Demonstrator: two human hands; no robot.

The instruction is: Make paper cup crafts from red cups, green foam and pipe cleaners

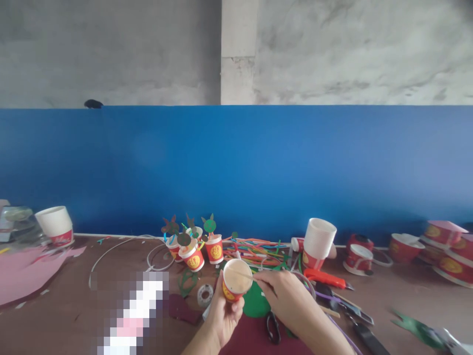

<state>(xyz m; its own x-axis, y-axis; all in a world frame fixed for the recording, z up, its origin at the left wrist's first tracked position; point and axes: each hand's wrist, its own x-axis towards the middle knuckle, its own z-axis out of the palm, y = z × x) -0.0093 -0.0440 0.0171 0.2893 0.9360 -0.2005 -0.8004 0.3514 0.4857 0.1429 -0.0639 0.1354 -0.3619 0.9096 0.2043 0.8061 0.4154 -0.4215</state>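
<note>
Red paper cup [236,285], mouth facing us, held above the table [55,320]: our left hand [225,315] wraps its side; our right hand [283,291] pinches a thin stick [242,274] across the mouth. Beyond, toward the far edge, stand decorated cups [193,259].

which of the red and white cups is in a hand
The cup in the left hand, with a thin stick from the right hand over its tan end; neither hand touches any other cup.

The brown table [66,301] is carrying pink paper [29,273] at 9 o'clock, cups [192,260] at 10, straws [260,249] between 12 and 1, a cup stack [320,241] at 2.
</note>
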